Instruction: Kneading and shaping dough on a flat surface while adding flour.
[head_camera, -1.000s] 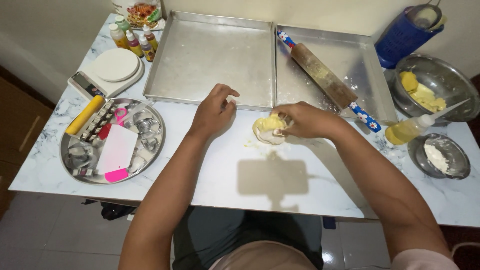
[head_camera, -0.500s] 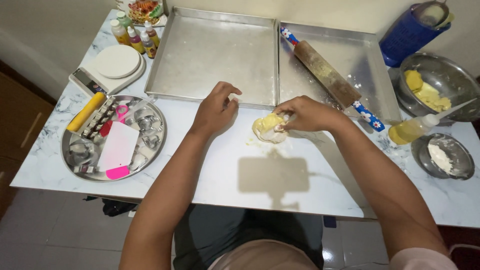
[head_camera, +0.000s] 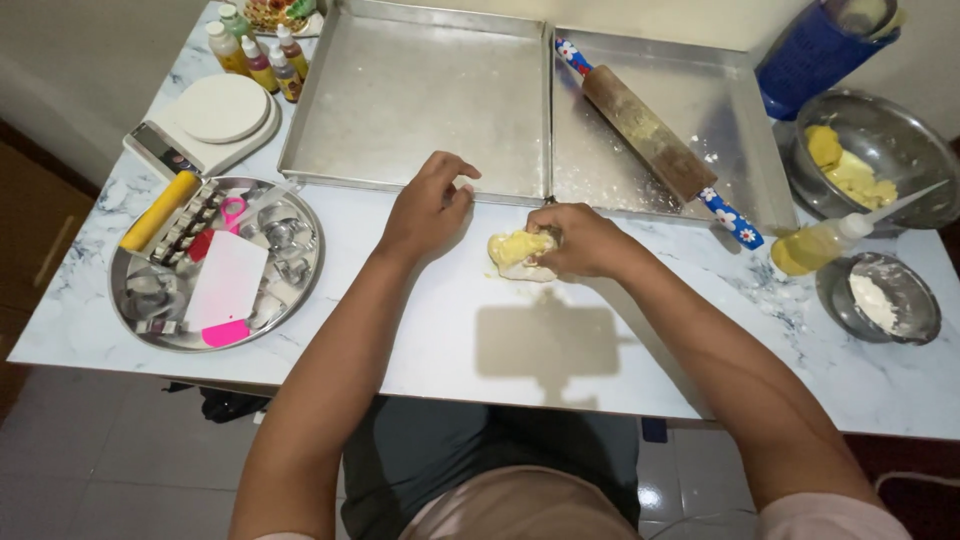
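Head view shows us the white marble tabletop, and nearest its front edge our forearms reach in. Our right hand curls around a lump of yellow dough near the middle, fingers cupped on it. Our left hand rests just beside it, fingers loosely bent, holding nothing we can make out. Toward the left edge sits a round metal tray of cookie cutters. Along the back edge lie two baking trays, the right one carrying a rolling pin. At the right edge stand an oil bottle and a metal bowl of dough.
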